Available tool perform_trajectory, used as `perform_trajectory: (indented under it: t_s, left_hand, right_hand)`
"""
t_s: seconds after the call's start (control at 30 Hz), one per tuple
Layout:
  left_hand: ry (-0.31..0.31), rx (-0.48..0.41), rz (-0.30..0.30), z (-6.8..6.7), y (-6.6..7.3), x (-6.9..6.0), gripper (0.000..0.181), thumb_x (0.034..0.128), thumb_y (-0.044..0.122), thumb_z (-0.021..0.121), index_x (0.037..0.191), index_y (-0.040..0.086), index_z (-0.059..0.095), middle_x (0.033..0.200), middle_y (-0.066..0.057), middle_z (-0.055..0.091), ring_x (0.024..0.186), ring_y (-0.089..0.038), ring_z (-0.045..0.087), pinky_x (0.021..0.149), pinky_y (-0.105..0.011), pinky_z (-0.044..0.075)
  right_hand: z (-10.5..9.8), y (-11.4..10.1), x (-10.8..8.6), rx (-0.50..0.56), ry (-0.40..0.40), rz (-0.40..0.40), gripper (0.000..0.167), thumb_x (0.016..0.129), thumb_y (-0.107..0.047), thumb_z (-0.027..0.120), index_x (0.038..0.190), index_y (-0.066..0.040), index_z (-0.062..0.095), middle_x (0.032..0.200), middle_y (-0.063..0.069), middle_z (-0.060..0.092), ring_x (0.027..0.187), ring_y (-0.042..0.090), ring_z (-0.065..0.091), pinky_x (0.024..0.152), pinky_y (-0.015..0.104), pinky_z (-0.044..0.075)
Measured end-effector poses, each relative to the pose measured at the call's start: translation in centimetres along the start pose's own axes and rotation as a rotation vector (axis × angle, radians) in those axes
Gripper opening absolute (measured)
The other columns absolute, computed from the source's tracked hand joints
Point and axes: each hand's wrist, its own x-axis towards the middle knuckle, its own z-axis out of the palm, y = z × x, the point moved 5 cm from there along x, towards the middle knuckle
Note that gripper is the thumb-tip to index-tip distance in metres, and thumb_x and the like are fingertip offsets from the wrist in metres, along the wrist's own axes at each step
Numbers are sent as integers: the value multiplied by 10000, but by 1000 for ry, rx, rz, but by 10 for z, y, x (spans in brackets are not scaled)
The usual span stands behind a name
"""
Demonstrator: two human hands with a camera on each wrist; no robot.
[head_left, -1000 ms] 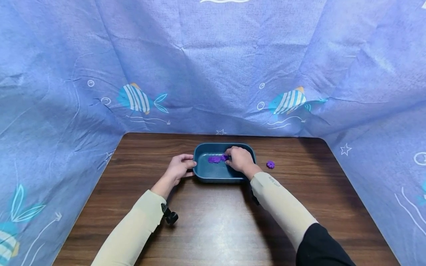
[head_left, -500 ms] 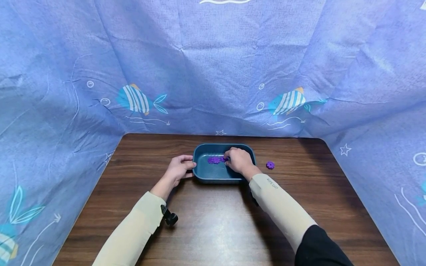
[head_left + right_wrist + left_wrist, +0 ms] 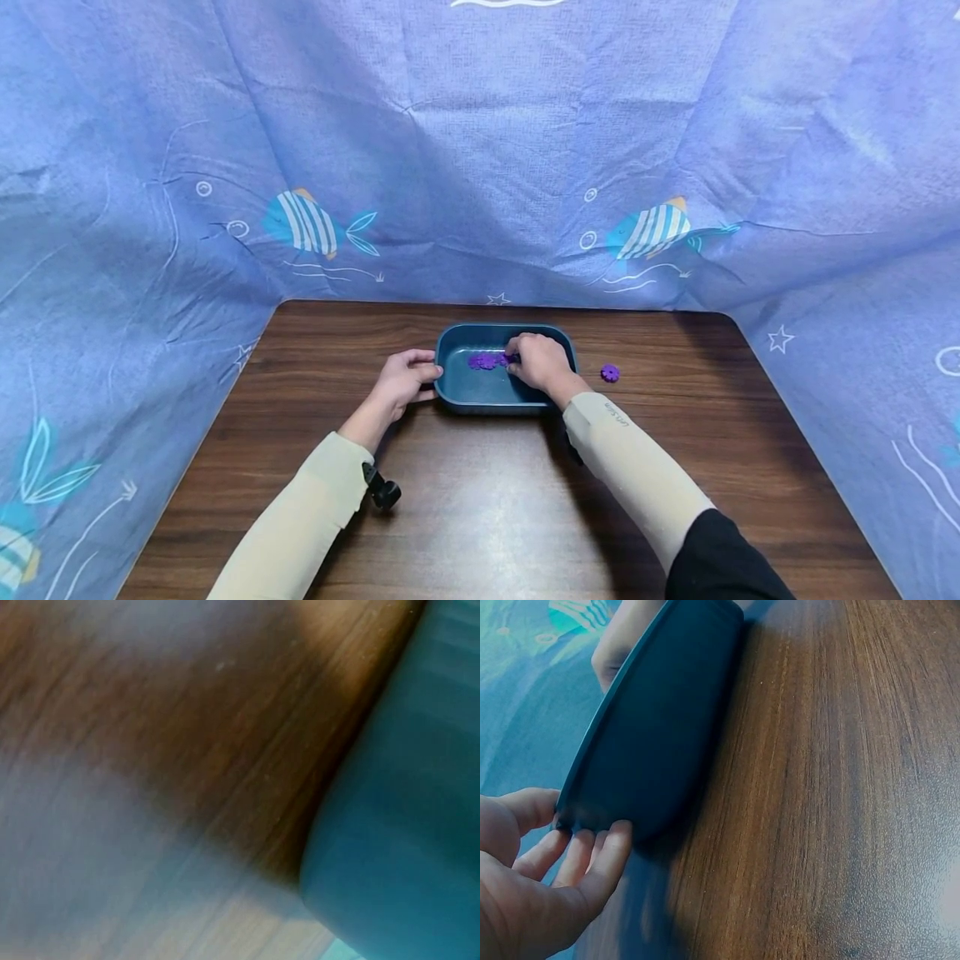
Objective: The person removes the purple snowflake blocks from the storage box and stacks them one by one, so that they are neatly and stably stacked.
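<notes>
A dark teal rectangular tub (image 3: 480, 393) stands on the table. My left hand (image 3: 401, 383) grips its left end; in the left wrist view the thumb is at the rim and the fingers lie on the outer wall. My right hand (image 3: 542, 362) reaches into the tub's right half, fingers curled, pinching at a purple notched disc (image 3: 504, 359); the fingertips partly hide it. More purple pieces (image 3: 483, 361) lie left of it on the tub floor, overlapping. The right wrist view shows only the tub's outer wall (image 3: 405, 825) and wood, not the hand.
A single purple notched disc (image 3: 610, 373) lies on the brown wooden table (image 3: 480, 508), right of the tub. A blue fish-print cloth (image 3: 480, 167) hangs behind the table and on both sides. A black wrist camera (image 3: 384, 489) sticks out from the left sleeve.
Almost nothing differs. My right fingers stay at the purple pieces with only slight movement, and my left hand keeps its hold on the tub's end.
</notes>
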Motion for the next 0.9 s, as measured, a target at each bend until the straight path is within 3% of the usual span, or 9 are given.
perform_trajectory:
  t_s: [0.57, 0.9]
  left_hand:
    - [25, 10, -1, -1, 0, -2, 415, 983, 49, 668, 1384, -7, 577, 1233, -177, 632, 1066, -266, 666, 872, -437, 634]
    - [25, 1, 1, 2, 2, -6, 417, 970, 34, 678, 1375, -10, 588, 1150, -140, 648, 1032, -281, 684, 884, -454, 631]
  right_hand:
    - [-10, 2, -4, 77, 2, -2, 280, 948, -255, 752, 1200, -134, 735, 1183, 67, 703, 1101, 239, 658, 981, 463, 568]
    - [-19, 8, -11, 116, 85, -55, 293, 906, -258, 773, 1162, -120, 742, 1120, 54, 702, 1060, 229, 665, 941, 438, 573]
